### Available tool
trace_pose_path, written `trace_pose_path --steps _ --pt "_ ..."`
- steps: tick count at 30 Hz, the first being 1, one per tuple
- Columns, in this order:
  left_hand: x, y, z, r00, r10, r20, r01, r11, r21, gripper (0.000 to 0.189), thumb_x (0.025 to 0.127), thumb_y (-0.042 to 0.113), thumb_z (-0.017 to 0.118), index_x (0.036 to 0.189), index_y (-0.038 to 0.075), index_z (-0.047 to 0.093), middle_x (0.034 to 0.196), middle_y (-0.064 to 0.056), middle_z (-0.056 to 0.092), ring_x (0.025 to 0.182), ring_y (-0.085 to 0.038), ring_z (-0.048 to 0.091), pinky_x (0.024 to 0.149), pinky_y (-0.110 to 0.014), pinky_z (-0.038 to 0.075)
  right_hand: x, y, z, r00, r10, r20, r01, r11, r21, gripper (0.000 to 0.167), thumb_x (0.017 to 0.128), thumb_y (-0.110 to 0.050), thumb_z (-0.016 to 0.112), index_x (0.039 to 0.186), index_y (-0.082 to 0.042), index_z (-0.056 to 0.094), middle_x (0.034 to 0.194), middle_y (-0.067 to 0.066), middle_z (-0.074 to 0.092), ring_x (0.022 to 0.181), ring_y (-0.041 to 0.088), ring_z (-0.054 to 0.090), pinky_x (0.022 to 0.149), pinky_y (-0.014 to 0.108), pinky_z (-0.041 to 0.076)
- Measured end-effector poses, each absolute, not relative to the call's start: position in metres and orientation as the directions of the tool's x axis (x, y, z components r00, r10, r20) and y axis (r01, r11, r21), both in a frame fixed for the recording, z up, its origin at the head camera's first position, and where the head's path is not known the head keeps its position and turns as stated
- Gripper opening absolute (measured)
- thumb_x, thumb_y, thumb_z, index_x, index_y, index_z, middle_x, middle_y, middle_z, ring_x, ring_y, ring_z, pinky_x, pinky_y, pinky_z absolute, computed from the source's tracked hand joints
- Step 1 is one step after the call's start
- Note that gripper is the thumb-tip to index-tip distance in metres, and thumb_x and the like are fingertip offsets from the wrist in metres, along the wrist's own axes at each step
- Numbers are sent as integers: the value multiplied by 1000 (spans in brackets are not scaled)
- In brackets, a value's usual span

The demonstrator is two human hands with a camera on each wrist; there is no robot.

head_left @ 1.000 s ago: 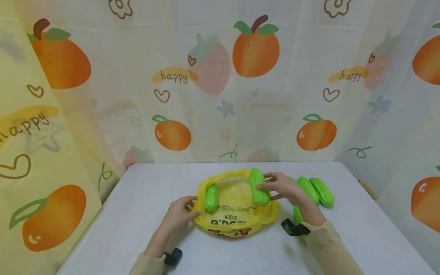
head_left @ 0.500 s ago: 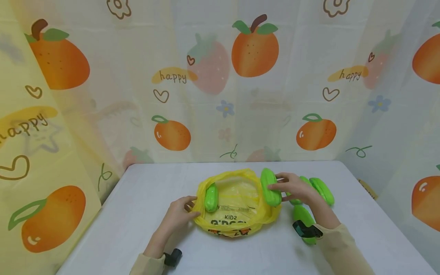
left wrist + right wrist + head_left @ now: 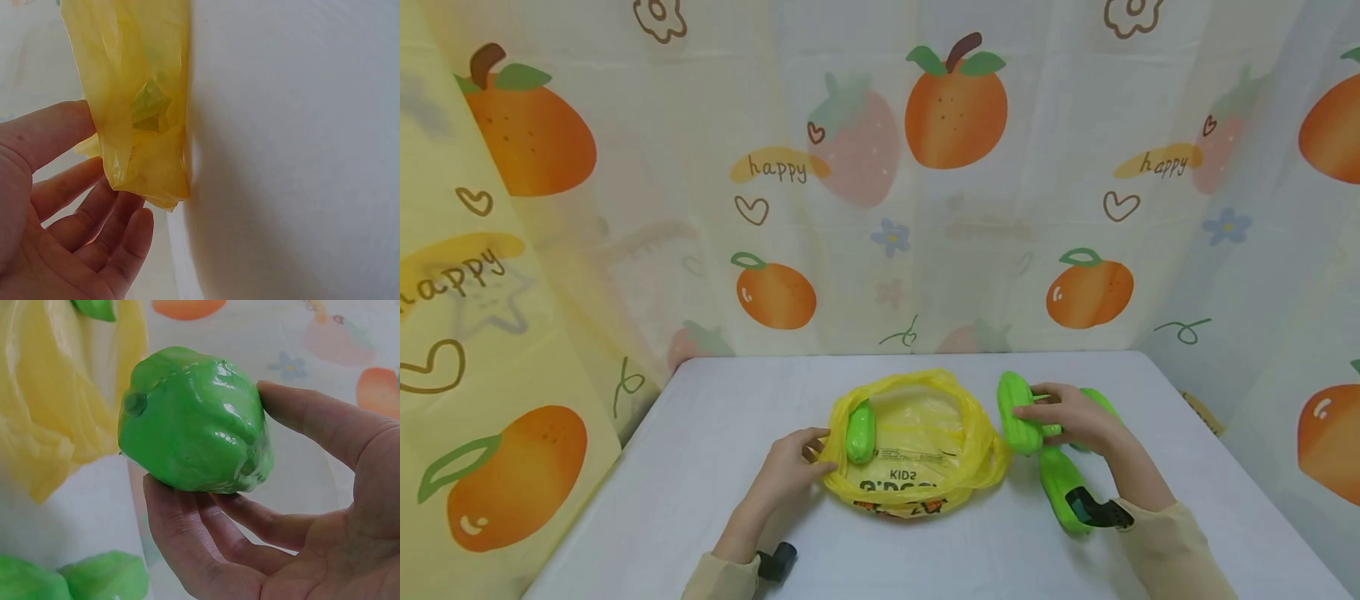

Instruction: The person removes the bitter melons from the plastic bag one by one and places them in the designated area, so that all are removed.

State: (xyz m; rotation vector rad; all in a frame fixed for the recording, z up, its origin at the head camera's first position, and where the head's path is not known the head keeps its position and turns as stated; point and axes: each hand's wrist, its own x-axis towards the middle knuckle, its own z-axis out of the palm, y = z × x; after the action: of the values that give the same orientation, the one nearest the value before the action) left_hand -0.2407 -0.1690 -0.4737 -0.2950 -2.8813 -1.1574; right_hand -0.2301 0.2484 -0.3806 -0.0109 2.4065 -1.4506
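Note:
A yellow plastic bag [image 3: 985, 433] lies with its mouth open on the white table. Inside, at its left, is one ridged green gourd [image 3: 861, 433]. My left hand [image 3: 786, 462] pinches the bag's left rim; in the left wrist view the thumb and fingers lie on either side of the yellow film [image 3: 147, 156]. To the right of the bag, my right hand [image 3: 1067, 412] grips another ridged green gourd [image 3: 1019, 417] between thumb and fingers. The right wrist view shows this gourd [image 3: 194, 425] end-on, glossy, with a small round stem mark, apart from the bag.
On the table under my right forearm lies a green gourd [image 3: 1060, 492]. Another gourd [image 3: 1101, 404] is partly hidden behind the right hand. A patterned curtain [image 3: 850, 250] hangs behind the table's far edge.
My right hand has moved right with its gourd, from over the bag's right rim to beside the bag. The left hand has stayed at the left rim.

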Motion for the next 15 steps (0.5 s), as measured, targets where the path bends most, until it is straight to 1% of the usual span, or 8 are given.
trace_pose_path --steps 6,15 --pt "-241 -168 -474 -982 165 89 181 708 683 50 75 21 80 121 9 63 92 -1 64 82 -15 57 71 -30 47 -226 258 -380 -944 -162 -287 170 510 -843 87 87 -37 67 144 9 20 143 35 28 118 40 50 88 49 51" --pt "-241 -167 -473 -982 167 85 179 705 687 50 75 20 80 121 9 63 92 -1 64 83 -16 58 71 -30 47 -221 268 -378 -945 -153 -290 163 549 -820 91 87 -38 67 145 12 17 143 38 26 119 42 49 83 46 53"
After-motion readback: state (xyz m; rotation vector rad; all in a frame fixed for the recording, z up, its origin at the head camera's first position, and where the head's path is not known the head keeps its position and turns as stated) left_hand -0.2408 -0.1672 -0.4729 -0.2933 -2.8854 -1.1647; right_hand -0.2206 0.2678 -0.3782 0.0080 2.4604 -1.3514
